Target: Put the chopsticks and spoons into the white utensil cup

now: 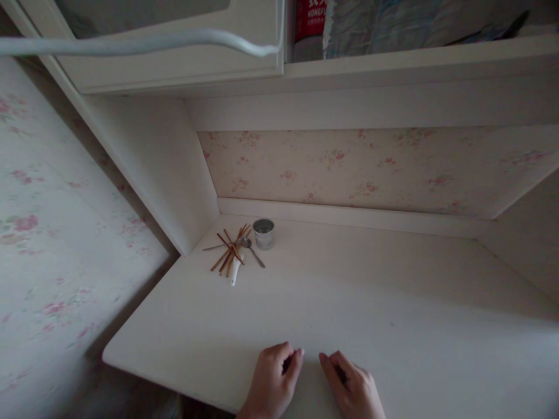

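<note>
My left hand (273,381) rests on the white desk (393,314) near its front edge, fingers curled under with nothing seen in them. My right hand (353,387) lies beside it, a small gap between them, fingers also curled and holding nothing visible. Far from both hands, at the back left of the desk, several brown chopsticks (229,250) lie in a loose pile with a metal spoon (252,251) and a white-handled utensil (236,272). A small round metal holder (264,233) stands upright just right of the pile.
A white side panel (161,169) closes the desk's left, and floral wallpaper (375,169) backs it. Overhead, a cabinet door with a long handle (144,42) and an open shelf holding a red package (309,23) and plastic-wrapped goods.
</note>
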`<state>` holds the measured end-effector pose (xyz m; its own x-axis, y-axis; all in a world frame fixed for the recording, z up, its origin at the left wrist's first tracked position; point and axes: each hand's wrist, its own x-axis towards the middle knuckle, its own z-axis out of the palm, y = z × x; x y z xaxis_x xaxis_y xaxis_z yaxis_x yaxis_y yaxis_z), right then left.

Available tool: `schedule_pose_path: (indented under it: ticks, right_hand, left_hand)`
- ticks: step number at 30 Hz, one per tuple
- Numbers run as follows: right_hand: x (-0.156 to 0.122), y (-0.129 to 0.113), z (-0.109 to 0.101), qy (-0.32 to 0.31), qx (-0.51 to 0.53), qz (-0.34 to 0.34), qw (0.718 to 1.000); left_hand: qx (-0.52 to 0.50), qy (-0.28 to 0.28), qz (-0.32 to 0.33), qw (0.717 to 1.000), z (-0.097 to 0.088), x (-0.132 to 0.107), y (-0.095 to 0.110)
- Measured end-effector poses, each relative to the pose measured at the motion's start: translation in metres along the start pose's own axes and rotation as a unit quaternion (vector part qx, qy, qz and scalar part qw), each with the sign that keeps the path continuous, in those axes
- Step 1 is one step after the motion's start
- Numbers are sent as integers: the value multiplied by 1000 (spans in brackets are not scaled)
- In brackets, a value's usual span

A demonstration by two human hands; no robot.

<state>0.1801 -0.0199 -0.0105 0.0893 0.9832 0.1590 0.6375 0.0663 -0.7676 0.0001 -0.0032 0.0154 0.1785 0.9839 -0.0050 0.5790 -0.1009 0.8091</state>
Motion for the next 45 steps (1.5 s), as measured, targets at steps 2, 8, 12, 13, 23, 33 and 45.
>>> schedule_pose_path:
  ticks: [2, 8, 12, 13, 23, 33, 45]
  right_hand:
    - [0, 0, 0, 1, 2, -1, 1000]
    - [0, 0, 0, -7, 0, -8, 1000]
    - [0, 1, 0, -6, -5, -2, 1000]
    - [0, 1, 0, -6, -4, -1, 1000]
    - [0, -1, -1, -13, 32, 36, 999]
    - [2, 0, -5, -29, 46, 77, 996]
    - [103, -53, 10, -183, 147, 60, 970]
  left_hand:
    - [2, 1, 1, 1000, -1, 0, 0]
    - [5, 4, 7, 1000, -1, 0, 1]
    - [7, -1, 2, 1000, 0, 1, 0]
    - [7, -1, 0, 1000, -1, 1, 0]
    - [14, 0, 2, 1000, 2, 0, -3]
    - [10, 6, 9, 1000, 3, 1, -7]
    - [-45, -8, -29, 999, 3, 3, -6]
